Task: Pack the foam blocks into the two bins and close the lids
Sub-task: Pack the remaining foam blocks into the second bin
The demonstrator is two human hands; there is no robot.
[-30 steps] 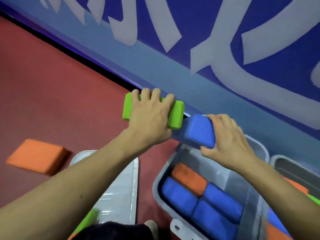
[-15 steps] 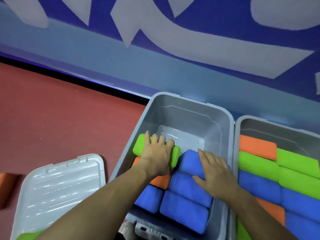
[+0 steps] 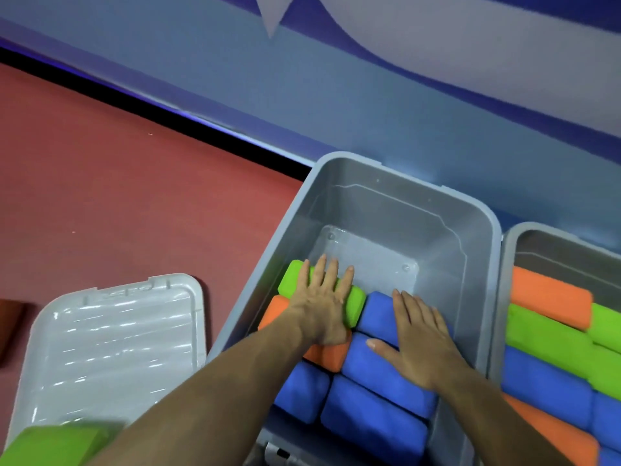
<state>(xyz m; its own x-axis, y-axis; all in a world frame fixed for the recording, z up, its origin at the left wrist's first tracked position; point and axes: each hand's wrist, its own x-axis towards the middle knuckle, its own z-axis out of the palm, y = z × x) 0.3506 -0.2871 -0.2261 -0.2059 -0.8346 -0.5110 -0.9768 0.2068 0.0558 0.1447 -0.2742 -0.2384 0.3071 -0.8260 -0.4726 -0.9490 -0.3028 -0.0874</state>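
Two grey bins stand side by side against the wall. In the left bin (image 3: 396,183) my left hand (image 3: 322,297) lies flat on a green foam block (image 3: 354,306), fingers spread. My right hand (image 3: 416,334) presses flat on a blue block (image 3: 378,312) beside it. An orange block (image 3: 327,356) and several more blue blocks (image 3: 373,418) fill the near half; the far half shows bare bottom. The right bin (image 3: 551,230) holds orange, green and blue blocks (image 3: 551,334) in rows.
A grey lid (image 3: 114,338) lies on the red floor left of the bins, with a green block (image 3: 50,445) on its near end. An orange block (image 3: 10,327) sits at the far left edge. A blue wall runs behind the bins.
Both hands carried the green and blue blocks down into the left bin and laid them on the bottom row. The fingers have flattened out on top of them.
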